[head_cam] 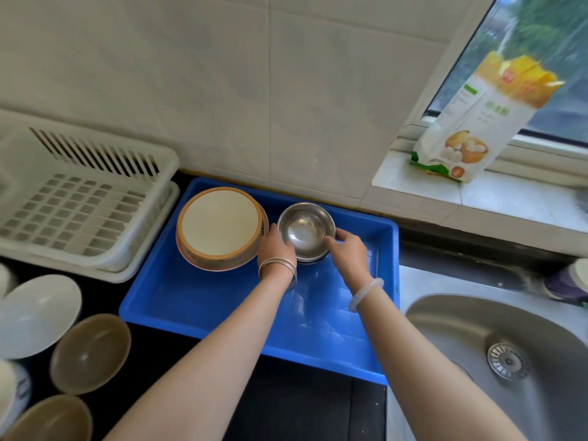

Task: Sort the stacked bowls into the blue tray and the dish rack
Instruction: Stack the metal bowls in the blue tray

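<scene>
A blue tray (197, 297) lies on the dark counter. At its back left stands a stack of large cream bowls with orange rims (219, 222). Beside it, at the back middle, sits a short stack of steel bowls (305, 229). My left hand (276, 246) grips the left side of the steel stack and my right hand (346, 248) grips its right side. The white dish rack (79, 202) stands to the left of the tray with nothing in it.
A white bowl (36, 313) and two brown bowls (90, 351) (52, 420) sit on the counter at the lower left. The steel sink (509, 361) is at the right. A flour bag (477, 119) leans on the window sill.
</scene>
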A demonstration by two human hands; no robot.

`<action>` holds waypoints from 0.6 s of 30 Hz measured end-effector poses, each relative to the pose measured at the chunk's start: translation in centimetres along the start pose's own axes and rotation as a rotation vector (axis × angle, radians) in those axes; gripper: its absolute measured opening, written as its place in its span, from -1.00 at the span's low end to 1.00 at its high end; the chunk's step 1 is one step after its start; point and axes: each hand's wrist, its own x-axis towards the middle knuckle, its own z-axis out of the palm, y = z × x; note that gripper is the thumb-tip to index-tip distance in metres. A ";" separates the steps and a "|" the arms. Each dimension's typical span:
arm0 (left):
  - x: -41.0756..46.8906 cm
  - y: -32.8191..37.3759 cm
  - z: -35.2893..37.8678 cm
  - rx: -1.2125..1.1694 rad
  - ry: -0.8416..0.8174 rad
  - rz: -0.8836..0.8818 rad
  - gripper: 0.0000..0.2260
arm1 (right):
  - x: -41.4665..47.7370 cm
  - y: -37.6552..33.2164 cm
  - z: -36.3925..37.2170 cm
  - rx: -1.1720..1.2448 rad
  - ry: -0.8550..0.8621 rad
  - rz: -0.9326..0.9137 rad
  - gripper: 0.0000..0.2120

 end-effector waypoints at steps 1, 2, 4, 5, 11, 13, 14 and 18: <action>-0.2 -0.1 0.1 -0.038 -0.007 -0.015 -0.55 | -0.1 0.1 0.1 0.001 -0.011 0.003 -0.79; -0.3 -0.2 0.2 -0.078 -0.008 -0.025 -0.53 | -0.2 0.2 0.2 0.002 -0.014 0.004 -0.77; -0.6 -0.5 0.4 -0.180 0.004 -0.043 -0.53 | -0.4 0.3 0.2 0.004 0.003 0.001 -0.72; -0.8 -0.5 0.4 -0.224 0.014 -0.051 -0.54 | -0.4 0.3 0.2 -0.008 0.013 -0.009 -0.71; -1.2 0.0 -0.2 -0.250 0.011 -0.041 -0.70 | -0.2 -0.4 0.2 0.037 0.007 0.050 -0.76; -1.1 0.3 -0.5 -0.246 -0.024 -0.062 -0.72 | -0.1 -0.5 0.2 0.052 0.017 0.066 -0.77; -1.0 0.5 -0.6 -0.237 -0.042 -0.076 -0.72 | -0.1 -0.4 0.1 0.049 0.016 0.074 -0.74; -1.0 1.0 -0.8 -0.185 -0.096 -0.115 -0.65 | -0.2 -0.1 0.2 0.023 -0.011 0.087 -0.65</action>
